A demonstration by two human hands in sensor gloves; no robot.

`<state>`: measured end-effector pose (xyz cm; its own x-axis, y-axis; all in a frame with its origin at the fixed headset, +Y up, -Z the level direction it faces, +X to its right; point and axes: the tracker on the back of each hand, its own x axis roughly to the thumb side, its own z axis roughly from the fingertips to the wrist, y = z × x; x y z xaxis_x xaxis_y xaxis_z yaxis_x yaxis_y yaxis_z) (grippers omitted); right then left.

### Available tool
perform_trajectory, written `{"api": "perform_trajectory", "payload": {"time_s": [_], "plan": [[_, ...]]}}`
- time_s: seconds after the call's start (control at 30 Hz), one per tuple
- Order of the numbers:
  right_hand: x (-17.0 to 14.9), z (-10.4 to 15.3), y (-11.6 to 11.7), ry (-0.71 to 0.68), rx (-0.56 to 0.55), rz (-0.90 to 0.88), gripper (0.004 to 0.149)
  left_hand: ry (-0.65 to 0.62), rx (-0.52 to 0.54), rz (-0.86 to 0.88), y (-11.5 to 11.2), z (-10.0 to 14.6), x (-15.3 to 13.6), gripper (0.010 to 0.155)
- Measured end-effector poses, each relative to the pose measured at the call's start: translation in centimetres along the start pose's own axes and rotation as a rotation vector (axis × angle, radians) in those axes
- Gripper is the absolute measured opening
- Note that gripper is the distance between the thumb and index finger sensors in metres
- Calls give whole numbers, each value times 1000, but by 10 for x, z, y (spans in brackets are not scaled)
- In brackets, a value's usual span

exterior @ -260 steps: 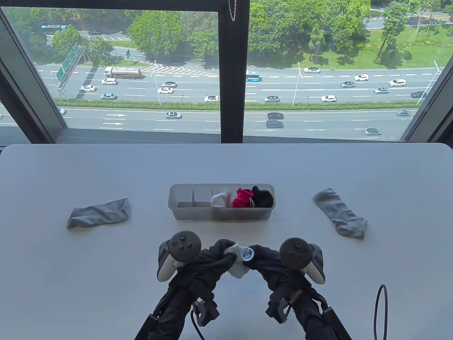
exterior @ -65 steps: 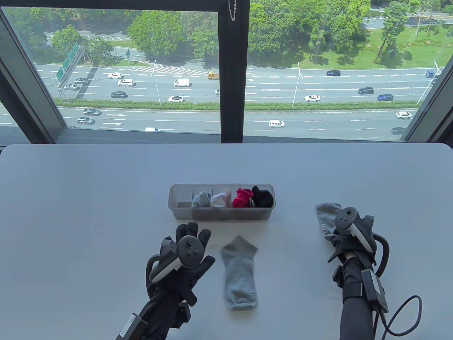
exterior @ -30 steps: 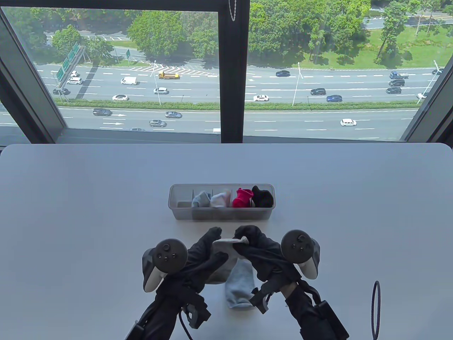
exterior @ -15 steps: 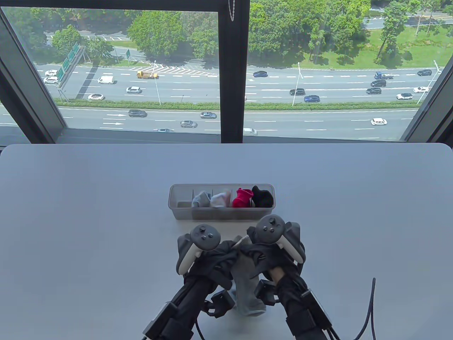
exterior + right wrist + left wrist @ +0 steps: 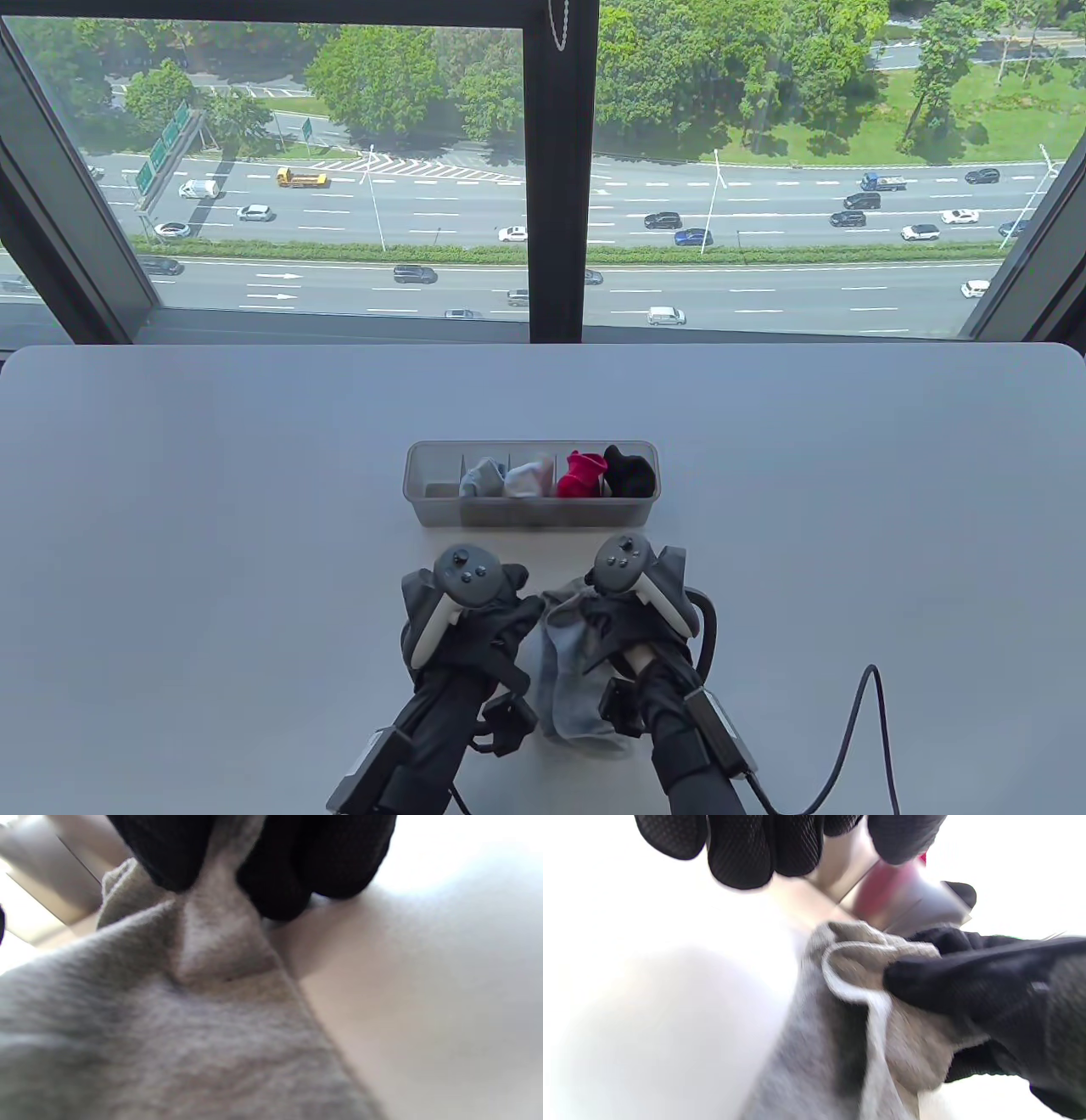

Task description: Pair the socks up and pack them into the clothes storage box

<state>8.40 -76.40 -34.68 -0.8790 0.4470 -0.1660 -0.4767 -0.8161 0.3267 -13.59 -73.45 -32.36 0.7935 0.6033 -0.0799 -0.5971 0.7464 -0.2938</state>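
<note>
The grey socks (image 5: 567, 679) lie stacked on the table (image 5: 212, 552) just in front of the storage box (image 5: 530, 512); the right hand (image 5: 632, 615) pinches the cuff end, the left hand (image 5: 475, 615) hangs beside it, its fingers (image 5: 740, 851) straight and empty. To pair them well, I judge both cuffs should be squared up before rolling; the box's leftmost compartment looks free

Left hand (image 5: 475, 611) now off grey socks (image 5: 564, 671) (right's grip unchanged)
</note>
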Motion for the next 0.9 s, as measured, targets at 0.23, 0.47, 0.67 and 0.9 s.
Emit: {"api": "perform_trajectory", "payload": {"time_s": [0.23, 0.47, 0.67, 0.9], "plan": [[26, 40, -26, -375, -19, -235, 40, -175, -239, 318, 11, 7, -21, 65], [30, 61, -43, -488, -259, -201, 53, -182, 137, 406, 33, 20, -18, 41], [40, 72, -52, -723, 42, -286, 39, -300, 68, 441, 43, 22, -17, 45], [42, 76, -47, -637, -227, -318, 41, -475, -153, 477, 35, 27, 1, 47]]}}
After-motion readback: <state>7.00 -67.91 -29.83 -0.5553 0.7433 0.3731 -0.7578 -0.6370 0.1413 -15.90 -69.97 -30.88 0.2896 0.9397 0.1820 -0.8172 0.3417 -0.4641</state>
